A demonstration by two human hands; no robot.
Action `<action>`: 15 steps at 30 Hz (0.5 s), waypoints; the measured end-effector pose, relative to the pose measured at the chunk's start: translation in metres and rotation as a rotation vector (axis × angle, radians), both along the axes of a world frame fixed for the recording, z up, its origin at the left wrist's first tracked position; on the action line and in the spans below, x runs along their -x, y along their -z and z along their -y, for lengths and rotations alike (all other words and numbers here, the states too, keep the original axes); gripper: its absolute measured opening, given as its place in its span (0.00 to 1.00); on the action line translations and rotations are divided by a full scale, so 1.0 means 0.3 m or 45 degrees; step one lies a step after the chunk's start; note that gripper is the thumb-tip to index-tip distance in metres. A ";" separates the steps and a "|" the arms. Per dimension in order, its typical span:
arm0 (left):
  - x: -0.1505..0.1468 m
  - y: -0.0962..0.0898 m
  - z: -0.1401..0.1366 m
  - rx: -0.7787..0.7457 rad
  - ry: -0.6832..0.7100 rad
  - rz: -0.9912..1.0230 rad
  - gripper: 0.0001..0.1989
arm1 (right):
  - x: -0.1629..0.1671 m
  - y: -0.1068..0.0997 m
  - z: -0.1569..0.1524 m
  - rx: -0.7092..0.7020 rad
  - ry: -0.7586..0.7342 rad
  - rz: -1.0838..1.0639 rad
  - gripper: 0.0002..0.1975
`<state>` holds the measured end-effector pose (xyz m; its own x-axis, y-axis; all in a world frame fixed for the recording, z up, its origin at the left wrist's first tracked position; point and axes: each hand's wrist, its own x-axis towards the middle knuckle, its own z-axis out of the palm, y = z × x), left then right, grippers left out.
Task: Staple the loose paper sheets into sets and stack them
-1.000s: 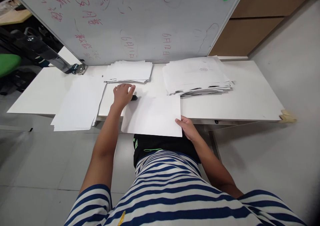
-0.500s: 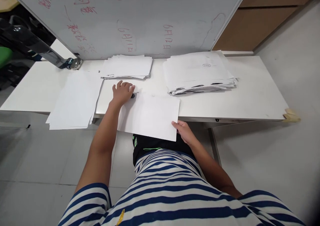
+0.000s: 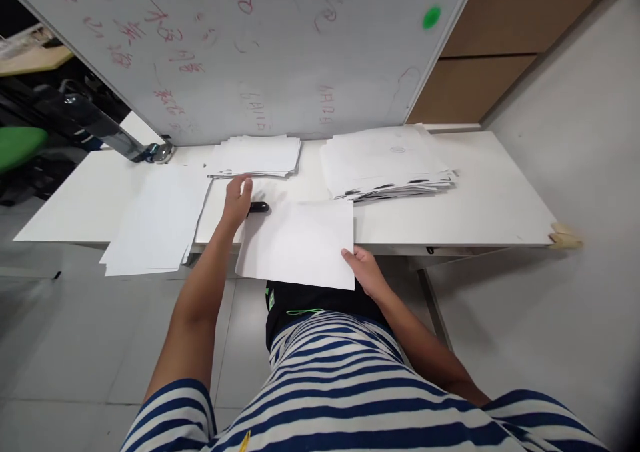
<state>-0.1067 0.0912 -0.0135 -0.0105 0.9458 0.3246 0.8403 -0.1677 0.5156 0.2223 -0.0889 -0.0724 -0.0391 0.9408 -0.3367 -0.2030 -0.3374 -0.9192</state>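
Your right hand (image 3: 367, 271) is pinching the sheet (image 3: 300, 242), which is overhanging the desk (image 3: 415, 227) nearby and likely needing level support; your left hand (image 3: 237, 201), grip unclear, is curving beside a black object (image 3: 260, 207).

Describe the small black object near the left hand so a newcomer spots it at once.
Find the whiteboard at the back of the white table, then come forward to the left hand. The small black object shows just right of it, by the far-left corner of the white sheet. Its dark, elongated body stands out against the pale paper and table.
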 end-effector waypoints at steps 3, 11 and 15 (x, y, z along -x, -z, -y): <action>0.026 0.008 0.042 -0.067 -0.033 -0.070 0.26 | -0.078 -0.067 -0.032 0.000 -0.018 0.053 0.25; 0.040 0.095 0.083 0.009 -0.109 -0.141 0.26 | -0.373 -0.285 -0.017 -0.077 0.086 0.385 0.18; 0.038 0.098 0.072 0.023 -0.110 -0.161 0.26 | -0.403 -0.302 -0.002 -0.150 0.306 0.376 0.14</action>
<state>-0.1181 0.0696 -0.0430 -0.0523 0.9487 0.3118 0.9097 -0.0835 0.4067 0.3432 -0.0884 0.0181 0.2690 0.9442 -0.1901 0.0155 -0.2016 -0.9793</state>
